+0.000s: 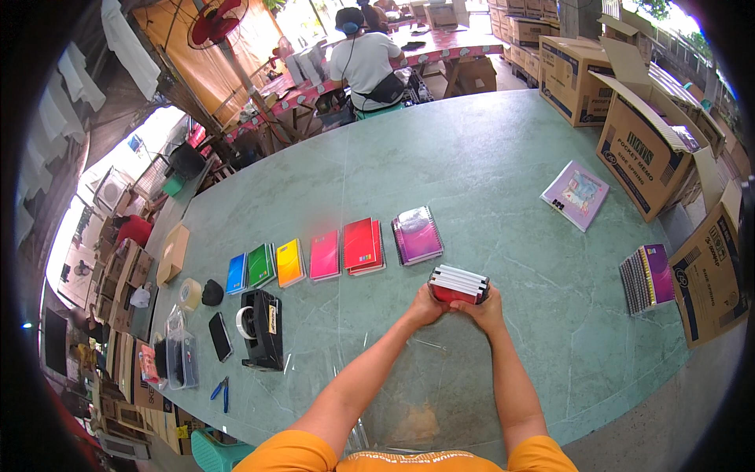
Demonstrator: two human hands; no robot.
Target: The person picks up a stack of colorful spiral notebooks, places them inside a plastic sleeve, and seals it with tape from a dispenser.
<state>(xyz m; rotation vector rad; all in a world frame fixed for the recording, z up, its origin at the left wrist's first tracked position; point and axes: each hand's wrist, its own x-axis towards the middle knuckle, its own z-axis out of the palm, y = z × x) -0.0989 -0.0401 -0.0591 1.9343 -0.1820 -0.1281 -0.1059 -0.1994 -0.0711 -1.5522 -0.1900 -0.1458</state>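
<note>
Between my two hands is a small stack of notebooks [458, 282], page edges up and a red cover toward me. My left hand [427, 307] grips its left side and my right hand [484, 309] its right side, thumbs close together in front. Beyond them lies a pile of purple spiral notebooks [418, 235]. Leftward runs a row of spiral notebooks: red [362, 243], pink [324, 255], yellow [291, 262], green [260, 265] and blue [237, 272].
Black tape dispenser [263, 330], phone [220, 337], blue cutters [221, 393], tape roll [189, 294] and clear plastic box [182, 358] sit at left. Right: a wrapped lilac pack [576, 195], upright spiral notebooks [648, 279] and open cartons [641, 149]. A person [364, 63] sits beyond the table.
</note>
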